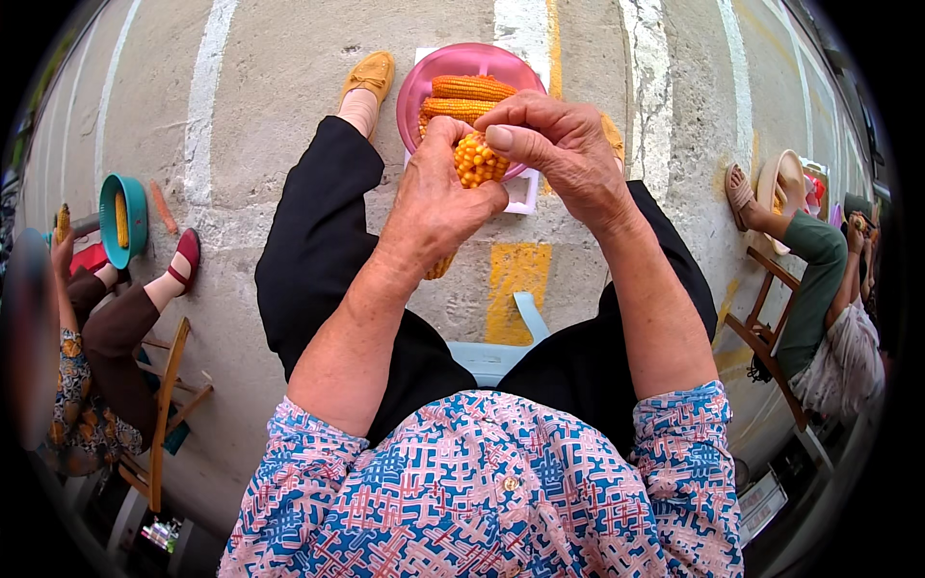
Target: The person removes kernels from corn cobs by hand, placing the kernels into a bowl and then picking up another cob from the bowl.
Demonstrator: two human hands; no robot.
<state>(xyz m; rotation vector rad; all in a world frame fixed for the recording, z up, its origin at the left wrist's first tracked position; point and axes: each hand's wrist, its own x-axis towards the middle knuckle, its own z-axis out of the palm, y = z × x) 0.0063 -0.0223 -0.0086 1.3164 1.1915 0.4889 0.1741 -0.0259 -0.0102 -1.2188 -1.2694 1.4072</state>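
My left hand [441, 195] grips an orange-yellow corn cob [478, 165], whose kernel-covered end points up towards me. A further patch of corn [439, 267] shows beneath my left wrist, apparently the same cob's other end. The thumb and index finger of my right hand [560, 148] are bent over the cob's end; whether they pinch a kernel is hidden. Just beyond both hands sits a pink plastic basin [413, 87] with dried corn cobs [473, 88] lying in it. My hands cover part of the basin.
Under the basin is a pale plastic stand [522, 193]. Between my legs shows a light-blue plastic seat [488, 357]. A seated person at left has a teal basin [137, 217] holding a cob. Another person sits at right on a wooden chair [766, 325] near a cream basin [780, 170].
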